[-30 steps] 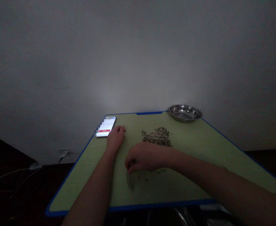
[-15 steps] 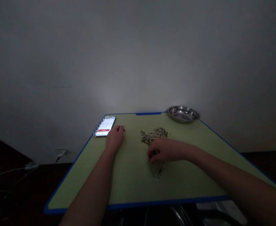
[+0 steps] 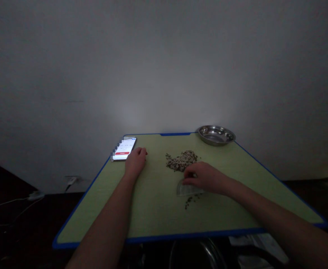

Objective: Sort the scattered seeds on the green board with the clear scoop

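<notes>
My right hand [image 3: 206, 177] pinches the edge of a clear protractor [image 3: 185, 189], marked in fine lines, just over the table top. Beyond my fingers is a pile of small mixed dark and pale grains [image 3: 182, 160], like seeds or beans. A few dark grains [image 3: 190, 200] lie apart on the near side of the protractor. My left hand [image 3: 136, 160] rests on the table with fingers curled closed; a small red spot shows at the fingertips. What is inside it, if anything, is hidden. Next to it lies a phone [image 3: 124, 149] with a lit screen.
A shallow steel bowl [image 3: 216, 136] stands at the table's back right corner, near the wall. The pale green table [image 3: 152, 213] has a blue rim. Below its front edge is a dark round pot or lid [image 3: 192, 256]. Cables [image 3: 36, 196] and a wall plug are at left.
My right hand has shifted slightly right and away from me. The protractor, tilted and blurred before, now shows flatter and nearer the pile. My left hand has stayed in place.
</notes>
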The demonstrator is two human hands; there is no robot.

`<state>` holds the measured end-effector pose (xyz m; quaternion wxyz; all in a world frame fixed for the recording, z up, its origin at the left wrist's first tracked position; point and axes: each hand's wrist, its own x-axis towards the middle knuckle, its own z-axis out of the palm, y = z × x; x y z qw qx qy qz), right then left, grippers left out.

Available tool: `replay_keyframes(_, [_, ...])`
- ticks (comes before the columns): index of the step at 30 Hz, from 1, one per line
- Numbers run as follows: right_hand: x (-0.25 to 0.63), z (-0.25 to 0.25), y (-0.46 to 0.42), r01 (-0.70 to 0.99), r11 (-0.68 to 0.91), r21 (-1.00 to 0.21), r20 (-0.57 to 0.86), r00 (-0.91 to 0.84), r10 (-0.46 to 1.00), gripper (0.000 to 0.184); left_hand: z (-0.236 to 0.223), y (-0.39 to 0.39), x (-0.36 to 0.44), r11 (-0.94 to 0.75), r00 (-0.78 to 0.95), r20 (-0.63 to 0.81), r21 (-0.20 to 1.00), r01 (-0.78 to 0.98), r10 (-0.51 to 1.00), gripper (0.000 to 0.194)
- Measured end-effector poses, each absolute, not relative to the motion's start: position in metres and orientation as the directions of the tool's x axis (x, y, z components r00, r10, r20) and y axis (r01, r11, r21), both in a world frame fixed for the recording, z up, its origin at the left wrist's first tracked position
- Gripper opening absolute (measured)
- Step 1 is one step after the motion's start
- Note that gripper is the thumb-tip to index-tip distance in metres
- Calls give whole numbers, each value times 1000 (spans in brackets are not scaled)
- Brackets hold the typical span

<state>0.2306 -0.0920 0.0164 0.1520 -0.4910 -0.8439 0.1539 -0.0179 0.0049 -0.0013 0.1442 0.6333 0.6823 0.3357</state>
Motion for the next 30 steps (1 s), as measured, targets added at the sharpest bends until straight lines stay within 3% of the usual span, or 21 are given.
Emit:
replay_keyframes(14, [221, 9, -122, 712, 492, -501, 40, -549, 835, 19, -1, 4, -17, -30, -162, 227, 660, 750, 960, 34])
replay_keyframes(30, [226, 9, -151, 709, 348, -613, -51, -475, 879, 15, -5, 6, -18, -63, -137, 260, 637, 769, 956, 37])
